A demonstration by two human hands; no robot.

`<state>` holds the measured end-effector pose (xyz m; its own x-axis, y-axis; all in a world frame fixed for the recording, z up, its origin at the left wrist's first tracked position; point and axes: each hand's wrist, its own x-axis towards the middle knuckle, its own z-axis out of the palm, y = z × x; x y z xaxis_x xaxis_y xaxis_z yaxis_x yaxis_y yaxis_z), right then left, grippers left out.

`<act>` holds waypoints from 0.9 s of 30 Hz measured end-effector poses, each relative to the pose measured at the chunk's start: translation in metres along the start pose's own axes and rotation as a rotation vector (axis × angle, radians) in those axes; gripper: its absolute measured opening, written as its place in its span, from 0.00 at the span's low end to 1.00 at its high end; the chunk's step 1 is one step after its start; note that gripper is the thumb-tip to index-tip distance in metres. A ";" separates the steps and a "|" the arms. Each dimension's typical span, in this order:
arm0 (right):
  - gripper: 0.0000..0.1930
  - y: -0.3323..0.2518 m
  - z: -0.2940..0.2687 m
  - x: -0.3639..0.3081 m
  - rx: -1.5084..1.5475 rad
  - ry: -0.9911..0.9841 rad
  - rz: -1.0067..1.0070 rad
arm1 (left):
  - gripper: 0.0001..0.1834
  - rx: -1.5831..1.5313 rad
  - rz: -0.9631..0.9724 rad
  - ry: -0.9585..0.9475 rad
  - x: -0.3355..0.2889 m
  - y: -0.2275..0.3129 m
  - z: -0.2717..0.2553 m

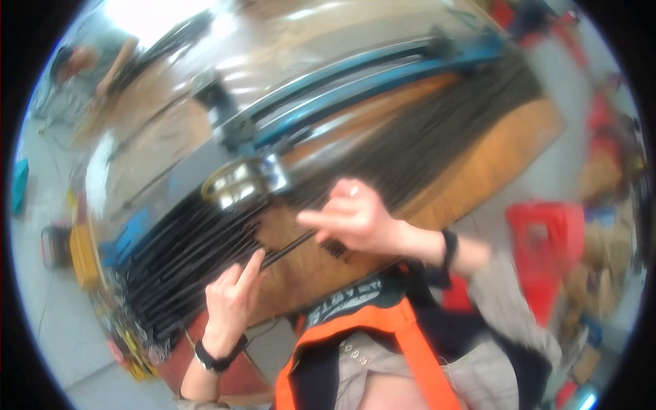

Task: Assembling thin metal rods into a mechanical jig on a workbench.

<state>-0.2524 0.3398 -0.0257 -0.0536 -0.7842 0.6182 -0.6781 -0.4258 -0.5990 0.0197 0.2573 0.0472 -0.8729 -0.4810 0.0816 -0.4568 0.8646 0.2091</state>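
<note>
Between my two hands runs a thin black rod-like length (290,249), slanting up to the right; blur hides whether it is a cable or a tube. My left hand (231,298) is closed around its lower end, with the index finger stretched along it. My right hand (354,217) grips the upper end, one finger pointing left. Many similar black lengths (191,256) lie side by side on the wooden table (488,174), left of and beyond my hands. A brass-coloured round fitting (236,183) stands just past them.
A long blue rail frame (369,85) crosses the table beyond my hands. At the far left, another person (82,68) leans by the table. A red plastic stool or crate (543,239) stands at right. A yellow container (84,256) is by the left edge.
</note>
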 end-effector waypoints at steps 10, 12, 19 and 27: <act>0.25 0.101 -0.090 0.015 -0.351 0.166 -0.013 | 0.21 0.106 0.171 0.140 0.106 0.003 -0.067; 0.24 0.091 -0.101 0.023 -0.270 0.198 -0.063 | 0.21 0.122 0.161 0.174 0.130 0.006 -0.068; 0.24 0.171 -0.143 0.024 -0.353 0.142 -0.050 | 0.23 0.204 0.345 0.068 0.201 0.016 -0.050; 0.14 0.158 -0.120 0.016 -0.441 0.282 0.097 | 0.20 0.167 0.329 0.072 0.209 0.013 -0.044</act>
<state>-0.4487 0.3139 -0.0490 -0.2853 -0.6327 0.7200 -0.9007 -0.0798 -0.4271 -0.1611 0.1619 0.1095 -0.9662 -0.1776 0.1871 -0.1810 0.9835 -0.0013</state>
